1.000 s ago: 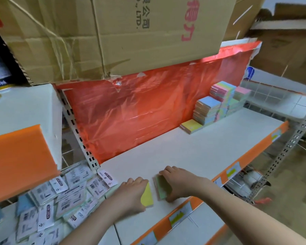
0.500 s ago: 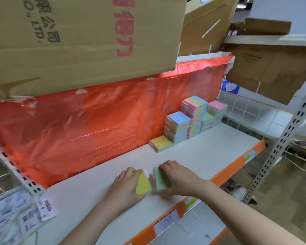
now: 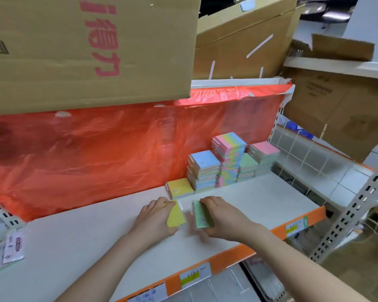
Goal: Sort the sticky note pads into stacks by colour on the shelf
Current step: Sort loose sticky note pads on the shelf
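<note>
Left hand gripping yellow pad, right hand gripping green pad, both low over the shelf. Best carried level to matching stacks: yellow stack just behind, green stack seemingly further right.

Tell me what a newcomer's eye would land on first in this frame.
Probably the bright red plastic sheet hung across the back of the shelf, under a big cardboard box. Against it, toward the right, stand the pastel stacks of sticky note pads. At the front edge, the left hand grips a yellow pad and the right hand grips a green pad, side by side but apart.
</note>
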`<action>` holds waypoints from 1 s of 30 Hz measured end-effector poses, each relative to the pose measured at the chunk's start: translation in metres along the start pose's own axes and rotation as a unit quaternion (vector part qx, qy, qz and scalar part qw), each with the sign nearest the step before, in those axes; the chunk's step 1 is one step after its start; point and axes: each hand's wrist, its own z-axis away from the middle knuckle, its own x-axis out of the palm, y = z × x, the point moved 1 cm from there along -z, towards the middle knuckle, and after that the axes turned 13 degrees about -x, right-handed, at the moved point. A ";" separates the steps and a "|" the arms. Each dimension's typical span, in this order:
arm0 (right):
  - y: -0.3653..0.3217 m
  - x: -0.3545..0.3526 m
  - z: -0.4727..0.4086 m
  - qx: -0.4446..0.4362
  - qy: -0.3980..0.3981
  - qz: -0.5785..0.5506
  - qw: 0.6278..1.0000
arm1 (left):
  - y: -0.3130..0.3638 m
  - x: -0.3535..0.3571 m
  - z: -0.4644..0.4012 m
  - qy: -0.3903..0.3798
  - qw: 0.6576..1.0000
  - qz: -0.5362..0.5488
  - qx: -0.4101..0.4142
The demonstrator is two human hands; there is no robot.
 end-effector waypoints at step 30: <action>0.086 0.023 -0.052 -0.002 -0.072 -0.051 0.996 | 0.013 0.030 -0.162 -0.054 0.998 -0.042 0.008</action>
